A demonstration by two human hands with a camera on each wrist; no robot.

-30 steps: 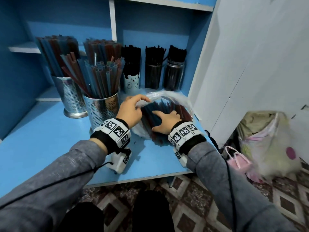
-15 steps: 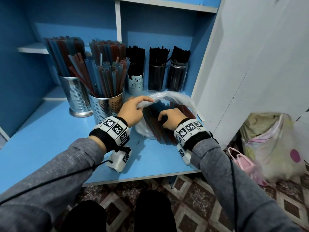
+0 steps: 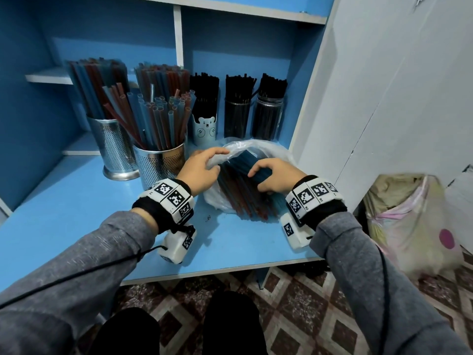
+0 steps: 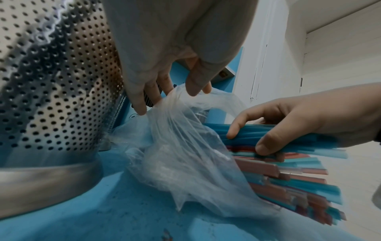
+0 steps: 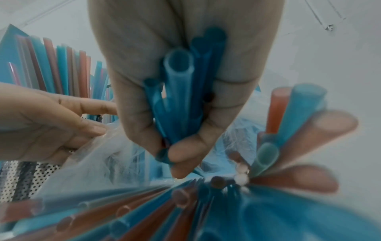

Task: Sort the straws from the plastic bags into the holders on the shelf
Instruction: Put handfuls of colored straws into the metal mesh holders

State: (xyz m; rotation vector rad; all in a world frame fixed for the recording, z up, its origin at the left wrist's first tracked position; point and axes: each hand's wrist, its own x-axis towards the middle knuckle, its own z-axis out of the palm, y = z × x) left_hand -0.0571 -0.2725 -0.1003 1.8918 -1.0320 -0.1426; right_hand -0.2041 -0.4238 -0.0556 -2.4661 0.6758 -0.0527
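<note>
On the left of the blue shelf (image 3: 64, 201) stand 2 perforated metal holders, the far one (image 3: 114, 147) and the nearer one (image 3: 160, 163), both packed with upright blue and red straws. Right of them, at the back, a small bear cup (image 3: 204, 129) and 2 dark jars (image 3: 236, 119) hold black straws.

Just right of the nearer metal holder, the left hand (image 3: 201, 170) pinches the rim of the clear plastic bag (image 4: 185, 154) between thumb and fingers, lifting the film so the mouth stays wide for the other hand to get in.

The bag lies on its side on the shelf, its mouth toward the person, with mixed blue and red straws (image 3: 243, 198) fanning out of it.

Further right, the right hand (image 3: 275, 176) has its grip curled tight around a small bunch of blue straws (image 5: 179, 91), thumb below and fingers over the top. Picking only blue ones suggests sorting by colour. The bunch sits partly inside the bag, just above the loose pile, not yet carried to a holder.
</note>
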